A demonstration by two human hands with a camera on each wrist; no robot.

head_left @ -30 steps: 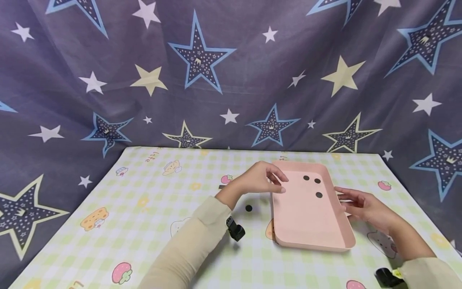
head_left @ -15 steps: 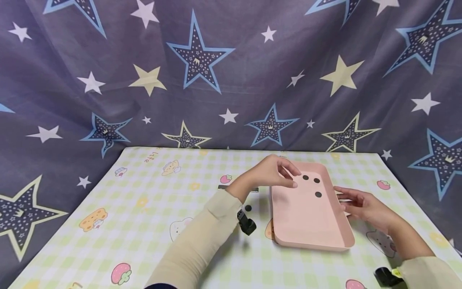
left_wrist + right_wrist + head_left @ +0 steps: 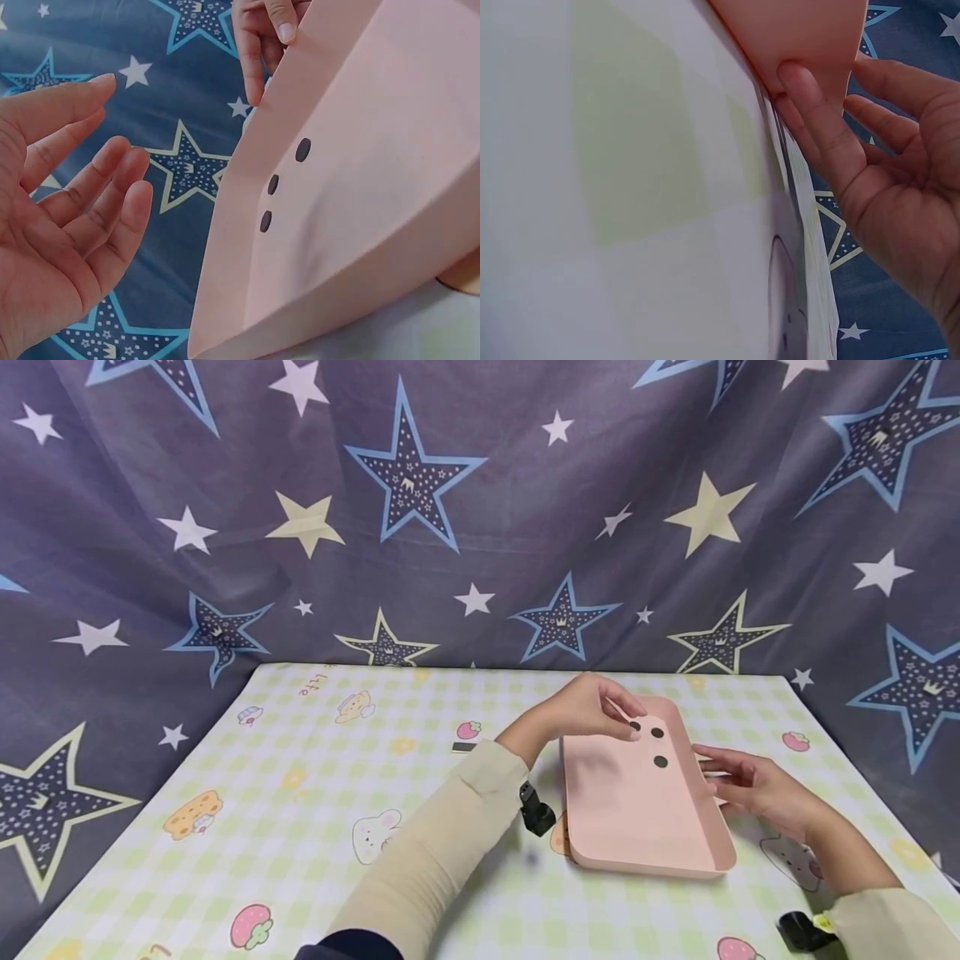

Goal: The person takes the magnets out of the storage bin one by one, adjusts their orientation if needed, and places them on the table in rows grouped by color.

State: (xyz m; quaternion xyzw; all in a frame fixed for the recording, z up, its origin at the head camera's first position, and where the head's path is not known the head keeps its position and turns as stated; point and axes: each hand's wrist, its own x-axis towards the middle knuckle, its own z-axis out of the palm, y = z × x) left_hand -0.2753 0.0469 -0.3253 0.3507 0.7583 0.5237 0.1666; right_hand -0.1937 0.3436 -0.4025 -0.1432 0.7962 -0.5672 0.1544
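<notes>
A shallow pink rectangular tray [image 3: 637, 818] lies on the table, with three small dark round discs [image 3: 660, 762] on its floor near the far end. My left hand [image 3: 592, 706] hovers over the tray's far left part, fingers loosely bent and nothing between them. From the head its fingertips overlap one disc, but the left wrist view shows the left hand [image 3: 82, 202] apart from the discs [image 3: 303, 150]. My right hand [image 3: 757, 789] rests against the outside of the tray's right wall. In the right wrist view its fingertips [image 3: 802, 82] touch the pink wall [image 3: 810, 30].
A dark flat strip [image 3: 463, 747] lies left of the tray, partly hidden by my left forearm. The table has a green-and-white checked cloth [image 3: 300, 827] with printed cartoons. Behind it hangs a dark star-patterned curtain [image 3: 510, 527]. Black wrist cameras [image 3: 536, 814] hang under both sleeves.
My left hand has moved right and farther away over the tray, toward the discs. My forearm now covers a loose disc seen earlier on the cloth. My right hand and the tray have stayed put.
</notes>
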